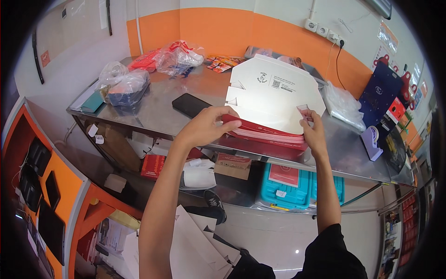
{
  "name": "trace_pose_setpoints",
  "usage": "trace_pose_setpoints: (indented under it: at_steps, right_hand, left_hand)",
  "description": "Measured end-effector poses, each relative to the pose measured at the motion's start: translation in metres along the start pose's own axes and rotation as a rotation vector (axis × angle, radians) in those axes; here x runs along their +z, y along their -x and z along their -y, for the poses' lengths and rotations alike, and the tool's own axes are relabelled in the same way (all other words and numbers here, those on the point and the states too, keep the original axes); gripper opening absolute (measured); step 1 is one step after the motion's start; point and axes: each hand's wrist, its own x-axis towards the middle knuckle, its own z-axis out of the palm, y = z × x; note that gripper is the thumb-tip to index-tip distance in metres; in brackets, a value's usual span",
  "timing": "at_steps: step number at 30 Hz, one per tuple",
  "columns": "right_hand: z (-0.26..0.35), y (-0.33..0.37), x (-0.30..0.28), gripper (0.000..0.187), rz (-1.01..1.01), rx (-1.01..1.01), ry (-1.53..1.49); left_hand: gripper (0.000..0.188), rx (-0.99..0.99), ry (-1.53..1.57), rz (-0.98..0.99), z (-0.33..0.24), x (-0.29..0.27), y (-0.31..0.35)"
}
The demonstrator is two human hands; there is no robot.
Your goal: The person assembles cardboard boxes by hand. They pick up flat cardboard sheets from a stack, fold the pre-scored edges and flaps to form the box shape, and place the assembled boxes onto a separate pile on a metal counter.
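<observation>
A cardboard box [274,93], white inside and red outside, stands partly folded at the front of the steel table, its large white back panel raised. My left hand [206,126] grips its front left corner, with the thumb on the red outer side and the fingers at the inner edge. At the front right corner, my right hand [314,131] pinches a small side flap between thumb and fingers. Under the box, red-edged layers of cardboard [274,136] lie stacked close together. Just left of the box lies a black phone [190,105].
On the steel table [139,114] are plastic-wrapped bundles [127,88], red-and-white bags [179,58], clear plastic bags [344,104] and a purple tape dispenser [371,143]. Turquoise bins [288,188] stand below. Flat white cardboard [195,246] leans near my legs, beside an orange shelf unit [69,186].
</observation>
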Motion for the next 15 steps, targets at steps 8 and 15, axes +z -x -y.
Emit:
trace_pose_setpoints:
  at_steps: [8, 15]
  right_hand:
    - [0.005, -0.002, -0.006, 0.036, 0.035, 0.009, 0.029]
    - [0.009, -0.007, -0.009, 0.036, 0.119, 0.017, 0.055]
  left_hand:
    - [0.025, -0.036, -0.081, -0.006, -0.027, -0.008, -0.015]
    - [0.024, 0.017, -0.138, -0.013, -0.033, -0.011, -0.022]
